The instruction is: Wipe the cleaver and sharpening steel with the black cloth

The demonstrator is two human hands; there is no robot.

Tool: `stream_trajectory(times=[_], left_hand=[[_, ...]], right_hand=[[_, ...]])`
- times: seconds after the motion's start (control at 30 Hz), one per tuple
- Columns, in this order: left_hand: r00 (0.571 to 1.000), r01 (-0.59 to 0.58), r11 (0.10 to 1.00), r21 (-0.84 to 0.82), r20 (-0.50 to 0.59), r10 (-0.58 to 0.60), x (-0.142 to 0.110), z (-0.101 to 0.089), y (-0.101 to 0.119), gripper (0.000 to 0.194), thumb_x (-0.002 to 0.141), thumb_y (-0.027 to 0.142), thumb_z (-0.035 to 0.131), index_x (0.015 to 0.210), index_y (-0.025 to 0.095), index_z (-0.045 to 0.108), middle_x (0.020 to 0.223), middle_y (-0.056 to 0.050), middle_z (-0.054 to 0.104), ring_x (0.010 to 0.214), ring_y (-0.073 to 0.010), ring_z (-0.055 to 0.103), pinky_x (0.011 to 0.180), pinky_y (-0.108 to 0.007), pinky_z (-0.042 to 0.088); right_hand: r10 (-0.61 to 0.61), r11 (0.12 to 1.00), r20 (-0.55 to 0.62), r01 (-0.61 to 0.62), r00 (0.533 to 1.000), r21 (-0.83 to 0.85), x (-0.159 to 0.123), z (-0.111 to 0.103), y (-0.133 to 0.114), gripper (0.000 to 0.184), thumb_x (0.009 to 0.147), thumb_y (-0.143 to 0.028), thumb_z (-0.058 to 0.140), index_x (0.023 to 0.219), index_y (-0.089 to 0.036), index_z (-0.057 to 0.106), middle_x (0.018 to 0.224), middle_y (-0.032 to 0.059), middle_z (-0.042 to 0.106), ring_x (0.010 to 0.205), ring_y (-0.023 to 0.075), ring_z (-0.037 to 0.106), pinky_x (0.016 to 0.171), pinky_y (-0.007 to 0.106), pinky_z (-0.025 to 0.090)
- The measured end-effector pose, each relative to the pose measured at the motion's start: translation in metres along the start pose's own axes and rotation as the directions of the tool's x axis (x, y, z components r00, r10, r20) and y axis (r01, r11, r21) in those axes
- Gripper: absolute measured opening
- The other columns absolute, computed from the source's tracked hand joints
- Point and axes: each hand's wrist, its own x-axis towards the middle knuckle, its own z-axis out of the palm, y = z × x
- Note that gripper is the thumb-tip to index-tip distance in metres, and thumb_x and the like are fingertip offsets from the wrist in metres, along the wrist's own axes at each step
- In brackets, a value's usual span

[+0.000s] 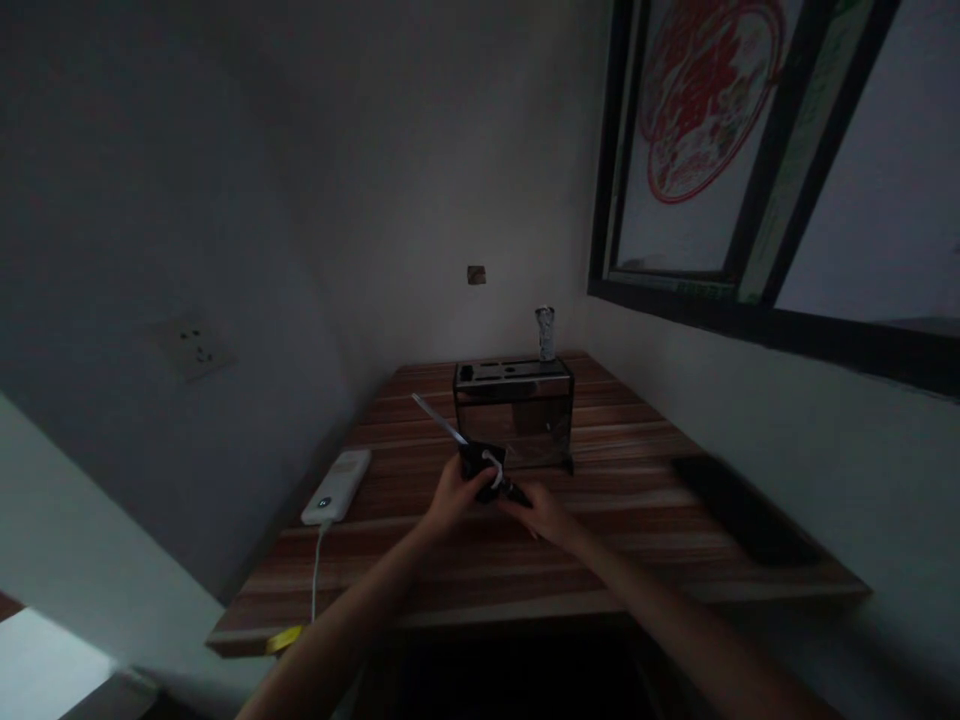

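My left hand [451,494] is closed around a small black piece [480,460], its thumb lying across the near side. A long, thin, pale rod [439,418] sticks out of that piece to the upper left. A white strip, perhaps a cord or clip [495,468], curves over the black piece. On the right, my right hand [538,512] grips a short dark handle-like part [516,492] that points at the black piece. Dim light hides its exact kind. Just behind both hands stands a see-through box with a black frame and slotted top [514,372].
A clear, ridged cylinder [546,333] stands at the box's back right. A white power bank [337,487] with a white cable [316,575] lies left on the striped wooden table [397,480]. A dark flat object [742,508] lies right. Walls border the table.
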Motion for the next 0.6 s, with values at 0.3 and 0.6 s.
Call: stream_trajectory(times=[0.3,0.6], left_hand=[[0.987,-0.045,0.999,-0.010,-0.154,0.043,0.019,-0.025,0.009,0.031,0.059,0.039,0.067,0.075,0.013,0.060,0.072,-0.004,0.064,0.069,-0.0177,0.060,0.063,-0.025,0.046],[0.906,-0.166,0.985,-0.045,-0.401,0.135,0.042,-0.050,0.028,0.036,0.060,0.043,0.067,0.077,0.012,0.061,0.074,-0.004,0.064,0.069,-0.0160,0.060,0.064,-0.024,0.046]], right_hand=[[0.029,0.999,0.004,-0.029,1.000,-0.039,-0.002,0.001,-0.006,0.035,0.075,-0.051,0.054,0.064,-0.017,0.049,0.038,-0.0093,0.038,0.031,0.0056,0.036,0.031,0.016,0.024],[0.013,0.999,-0.008,-0.013,1.000,-0.042,-0.003,0.001,-0.003,0.037,0.075,-0.052,0.053,0.061,-0.018,0.044,0.040,-0.0090,0.038,0.033,0.0052,0.036,0.032,0.016,0.024]])
